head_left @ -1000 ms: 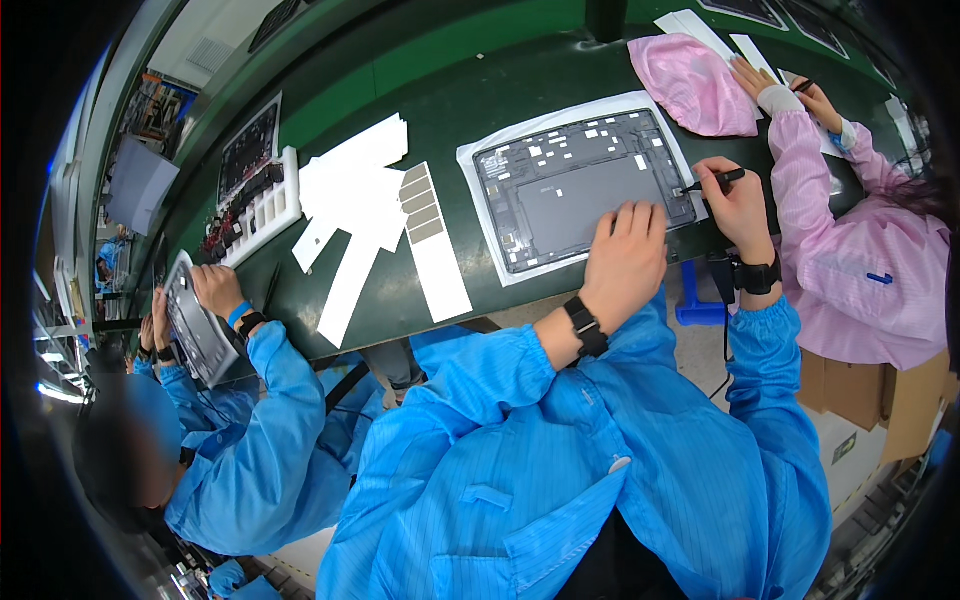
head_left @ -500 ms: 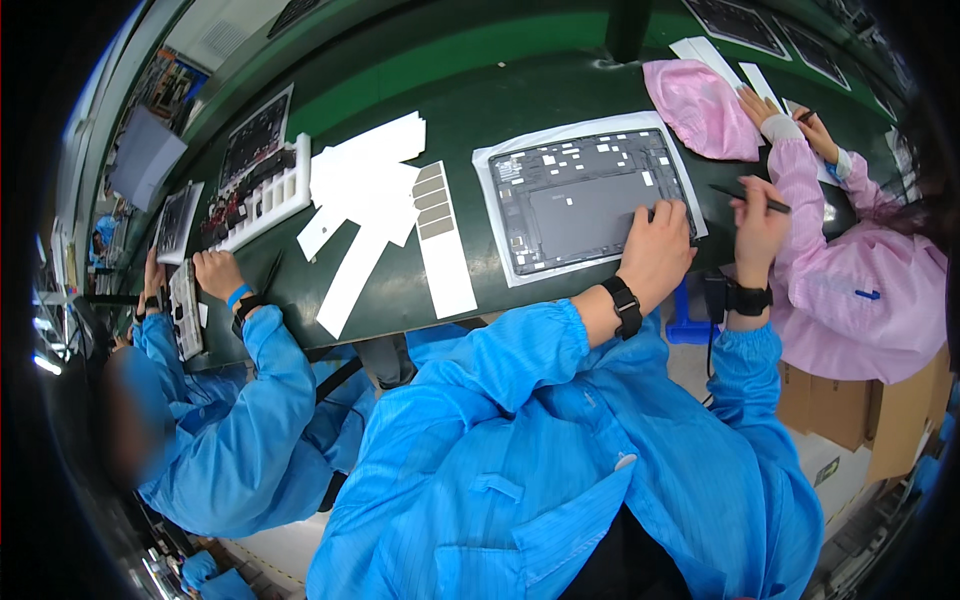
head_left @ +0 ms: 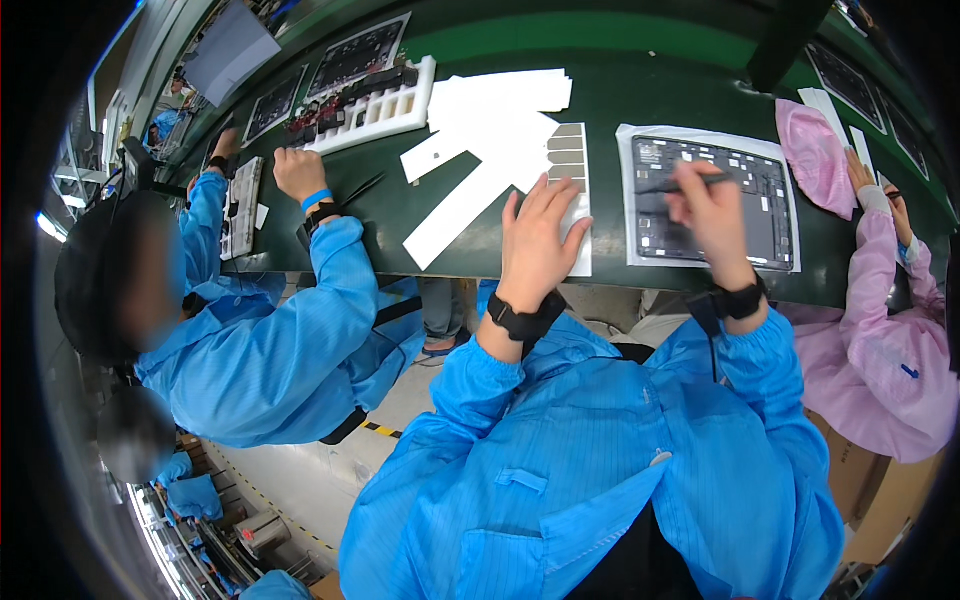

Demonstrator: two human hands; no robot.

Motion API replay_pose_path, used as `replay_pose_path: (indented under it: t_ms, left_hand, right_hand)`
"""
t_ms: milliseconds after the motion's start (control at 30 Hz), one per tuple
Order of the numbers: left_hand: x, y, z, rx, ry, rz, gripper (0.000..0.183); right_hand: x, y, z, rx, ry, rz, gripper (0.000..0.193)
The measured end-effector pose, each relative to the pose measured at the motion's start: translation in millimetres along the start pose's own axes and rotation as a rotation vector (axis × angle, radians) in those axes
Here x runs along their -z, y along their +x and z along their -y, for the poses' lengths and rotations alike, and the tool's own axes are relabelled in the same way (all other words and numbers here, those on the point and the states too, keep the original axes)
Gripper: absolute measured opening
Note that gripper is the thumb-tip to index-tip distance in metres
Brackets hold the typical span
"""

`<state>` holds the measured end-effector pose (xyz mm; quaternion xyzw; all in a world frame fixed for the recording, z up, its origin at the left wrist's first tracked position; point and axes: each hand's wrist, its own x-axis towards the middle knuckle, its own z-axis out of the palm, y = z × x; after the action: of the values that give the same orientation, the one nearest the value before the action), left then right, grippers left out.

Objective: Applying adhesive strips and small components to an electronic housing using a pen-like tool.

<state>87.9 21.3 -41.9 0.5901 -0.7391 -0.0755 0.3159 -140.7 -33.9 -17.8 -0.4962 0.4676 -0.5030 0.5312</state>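
Note:
My left hand point(head_left: 540, 238) lies with its fingers stretched out on a white label strip point(head_left: 577, 262) with grey rectangular stickers at its far end. Beside it, a fan of white paper strips point(head_left: 490, 125) spreads over the table. My right hand point(head_left: 712, 215), blurred, is closed round slim black tweezers point(head_left: 655, 187). It is over a dark, open tablet-like device point(head_left: 765, 215) dotted with small white patches. A white sheet point(head_left: 627, 150) lies under the device.
On the left a person in blue point(head_left: 270, 370) handles a light-coloured part point(head_left: 241, 210). A white tray point(head_left: 385, 118) of dark parts stands beyond. A person in pink point(head_left: 880, 340) works at the right, near a pink cloth bundle point(head_left: 810, 150). A dark post point(head_left: 785, 50) rises behind the device.
The view has shifted left. My left hand has moved from the device's near right edge to the label strip. My right hand has brought the tweezers from beside the device to over it.

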Motion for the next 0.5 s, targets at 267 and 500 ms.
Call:
replay_pose_path:
  t_ms: [267,500]
  left_hand:
    - [-9,-7,18,0.048,0.096,0.092,0.059]
    - [-8,-9,19,0.041,0.097,0.078,0.059]
  right_hand:
    - [-61,24,-41,0.04,-0.147,0.049,0.027]
    - [-61,21,-39,0.051,-0.283,0.074,0.029]
